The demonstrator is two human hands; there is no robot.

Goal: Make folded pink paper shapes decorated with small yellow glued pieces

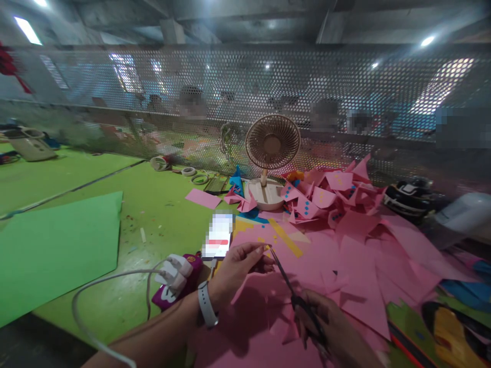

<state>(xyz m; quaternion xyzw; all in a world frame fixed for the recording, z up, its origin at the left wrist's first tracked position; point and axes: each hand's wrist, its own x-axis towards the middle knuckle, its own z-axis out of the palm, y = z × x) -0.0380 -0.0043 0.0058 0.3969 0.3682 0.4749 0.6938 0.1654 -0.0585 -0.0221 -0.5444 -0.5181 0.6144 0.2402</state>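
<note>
My left hand (247, 258), with a pale watch on its wrist, pinches a small yellow piece of paper (267, 247) between thumb and fingertips. In my right hand (320, 317) is a pair of scissors (286, 276) with dark handles, pointing up and left. The tips of the blades meet the yellow piece, and I cannot tell whether they are parted. Beneath both hands lie overlapping pink paper sheets (249, 327), with yellow strips (286, 237) and tiny yellow bits on them. A phone with a lit screen (219, 236) lies just beyond my left hand.
A desk fan (272, 143) stands behind, beside a heap of folded pink paper pieces (330, 194). To the left are a purple power strip (195, 271) with white plugs, a looping cable (76, 301) and a green sheet (65, 250). A perforated metal screen (153, 87) rises at the back.
</note>
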